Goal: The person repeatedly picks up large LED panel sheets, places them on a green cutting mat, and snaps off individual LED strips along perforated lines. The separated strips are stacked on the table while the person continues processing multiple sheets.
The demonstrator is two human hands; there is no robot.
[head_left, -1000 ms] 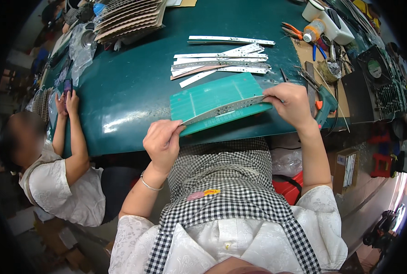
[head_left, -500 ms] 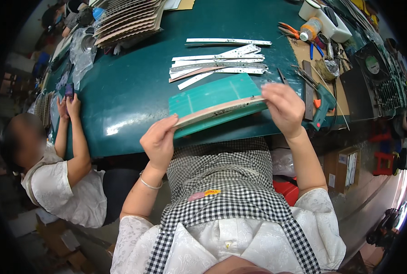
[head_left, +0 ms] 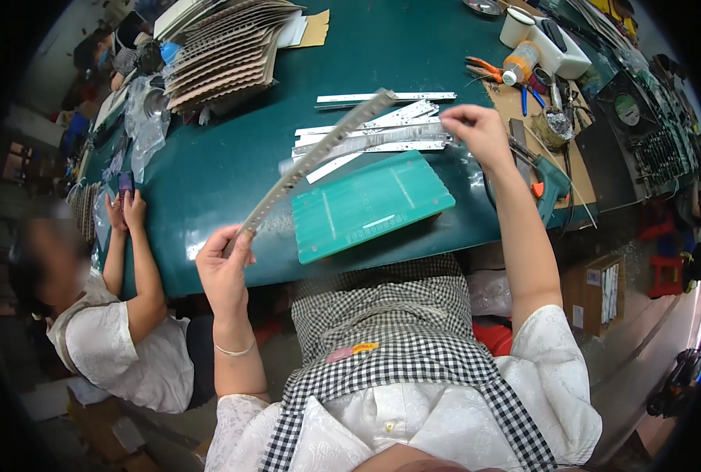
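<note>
My left hand (head_left: 226, 256) grips the lower end of a long, thin strip with a row of holes (head_left: 319, 154), which slants up and to the right above the table. My right hand (head_left: 480, 134) is closed in a pinch at the right end of a grey strip (head_left: 366, 142), blurred by motion, over the pile. Beneath it lie several white strips with dark specks (head_left: 413, 115), crossing one another. Between my hands a flat green block (head_left: 370, 206) with two pale lines lies near the table's front edge, touched by neither hand.
A stack of corrugated brown sheets (head_left: 224, 59) stands at the back left of the green table (head_left: 397, 39). On the right are a glue gun (head_left: 552, 185), orange-handled pliers (head_left: 488, 71) and an orange-labelled bottle (head_left: 521, 61). At the left a seated person (head_left: 122, 322) holds a phone (head_left: 125, 183).
The strip held in both hands along the green block is now lifted in my left hand alone. My right hand has moved up to the pile, where a strip shifts with it.
</note>
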